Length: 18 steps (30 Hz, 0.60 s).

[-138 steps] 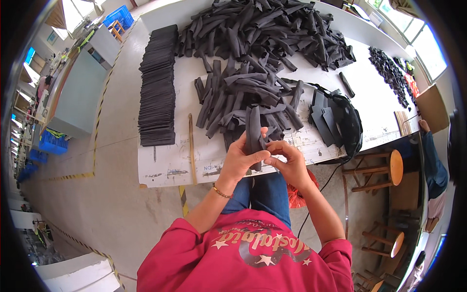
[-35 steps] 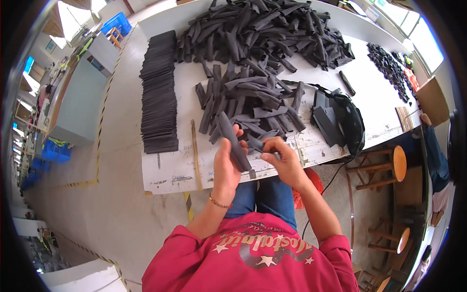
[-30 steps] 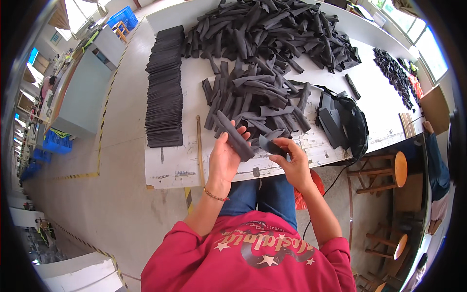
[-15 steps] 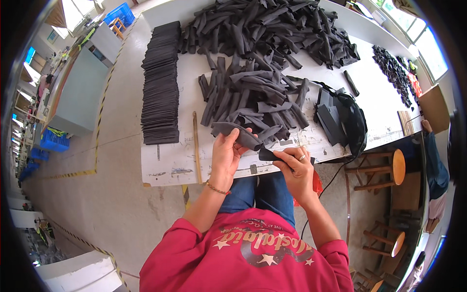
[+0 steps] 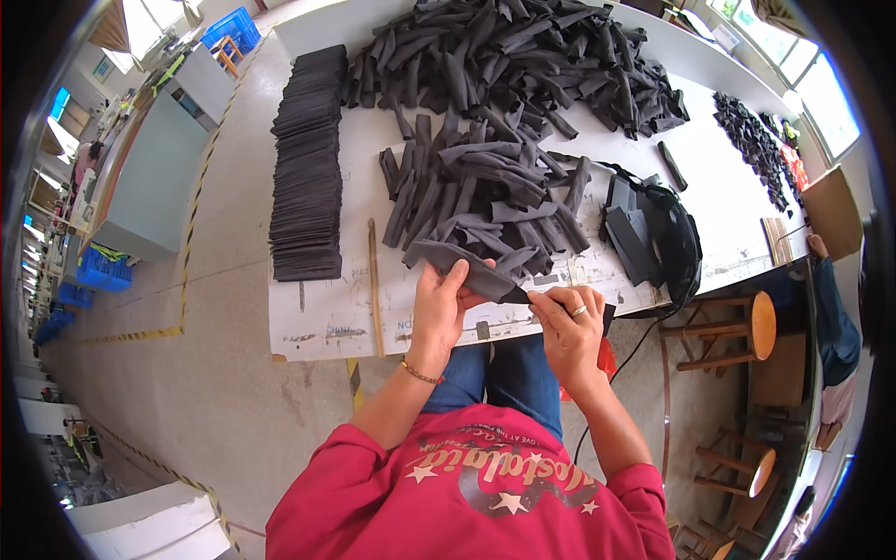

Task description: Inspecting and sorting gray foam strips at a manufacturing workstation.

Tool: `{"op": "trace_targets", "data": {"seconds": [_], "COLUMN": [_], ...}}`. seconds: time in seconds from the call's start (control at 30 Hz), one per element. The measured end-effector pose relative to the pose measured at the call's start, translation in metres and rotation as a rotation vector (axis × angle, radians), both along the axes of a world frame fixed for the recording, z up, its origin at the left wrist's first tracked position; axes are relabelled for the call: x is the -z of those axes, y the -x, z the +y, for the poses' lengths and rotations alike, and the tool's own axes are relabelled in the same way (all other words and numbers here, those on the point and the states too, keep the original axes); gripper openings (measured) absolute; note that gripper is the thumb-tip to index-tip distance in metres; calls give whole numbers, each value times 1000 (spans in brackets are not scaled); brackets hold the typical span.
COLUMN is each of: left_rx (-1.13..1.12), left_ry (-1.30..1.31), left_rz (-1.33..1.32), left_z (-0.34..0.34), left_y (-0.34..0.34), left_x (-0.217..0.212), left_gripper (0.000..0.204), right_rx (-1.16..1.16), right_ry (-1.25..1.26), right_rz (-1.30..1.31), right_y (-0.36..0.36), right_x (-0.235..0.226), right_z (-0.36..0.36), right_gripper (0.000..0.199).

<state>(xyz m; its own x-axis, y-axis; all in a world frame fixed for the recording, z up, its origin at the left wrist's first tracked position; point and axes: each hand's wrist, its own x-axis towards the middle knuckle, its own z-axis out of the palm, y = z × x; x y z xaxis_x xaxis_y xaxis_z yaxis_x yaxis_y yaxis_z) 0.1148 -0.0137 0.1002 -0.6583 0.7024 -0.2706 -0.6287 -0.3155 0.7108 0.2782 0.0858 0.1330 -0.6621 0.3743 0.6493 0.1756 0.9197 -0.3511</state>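
Hands lower now, gripping fabric piece

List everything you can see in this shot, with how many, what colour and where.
Dark fabric piece: one, charcoal, held in both hands at the table's near edge.
Rolled fabric pieces: many, charcoal, heaped mid-table and at the far end.
Flat fabric stack: one long row, black, left side of the table.
Wooden stick: one, tan, beside the flat stack.
Black bag: one, right of the heap, holding flat pieces.
Table: one, white.
Stool: one, wooden, right.
Left hand: grips the piece.
Right hand: pinches its end.
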Motion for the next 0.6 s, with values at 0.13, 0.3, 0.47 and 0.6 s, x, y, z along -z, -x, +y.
{"op": "trace_targets", "data": {"seconds": [0.13, 0.3, 0.47, 0.6], "left_rx": [-3, -27, -80, 42], "left_ry": [-11, -17, -64, -343], "left_rz": [-8, 48, 120, 0], "left_z": [-1, 0, 0, 10], "left_y": [-4, -14, -24, -27], "left_x": [-6, -16, -25, -9], "left_gripper": [22, 24, 31, 37], "right_rx": [44, 84, 98, 64], "right_ry": [-87, -185, -117, 49], "right_rz": [2, -1, 11, 44], "right_y": [1, 5, 10, 19], "right_x": [-2, 1, 4, 11], "right_z": [-1, -6, -12, -23], "right_gripper": [30, 40, 43, 46]}}
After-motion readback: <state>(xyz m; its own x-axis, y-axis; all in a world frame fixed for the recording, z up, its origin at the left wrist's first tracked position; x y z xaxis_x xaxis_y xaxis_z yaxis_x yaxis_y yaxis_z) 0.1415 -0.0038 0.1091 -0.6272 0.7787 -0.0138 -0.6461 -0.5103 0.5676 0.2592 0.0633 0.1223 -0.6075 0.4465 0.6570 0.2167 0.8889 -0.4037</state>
